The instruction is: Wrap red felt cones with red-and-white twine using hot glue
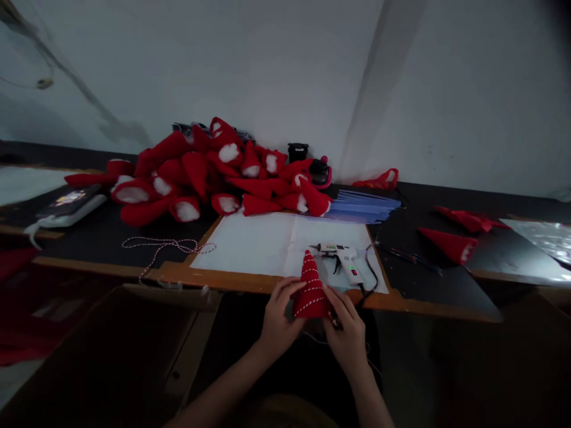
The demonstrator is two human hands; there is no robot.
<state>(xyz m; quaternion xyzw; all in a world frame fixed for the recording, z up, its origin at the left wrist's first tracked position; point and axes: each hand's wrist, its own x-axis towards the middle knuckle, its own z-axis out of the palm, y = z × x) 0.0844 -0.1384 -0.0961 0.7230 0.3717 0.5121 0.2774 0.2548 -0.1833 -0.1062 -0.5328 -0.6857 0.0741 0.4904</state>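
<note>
A red felt cone (310, 295) with red-and-white cord spiralling round it is held upright between both hands, just off the table's front edge. My left hand (282, 312) grips its left side, thumb near the base. On the right side, my right hand (345, 324) has its fingers closed on the cone, with a dark small thing by the thumb that I cannot make out. A loose strand of cord trails below the hands. Just beyond the cone's tip, a white hot glue gun (342, 259) lies on white paper (250, 241).
Stuffed red cones (194, 172) pile up at the back. Blue strips (363, 206) lie right of them. Loose striped cord (167, 242) and a phone (66, 202) are on the left. Another red cone (448, 245) and pens (408, 257) lie on the right.
</note>
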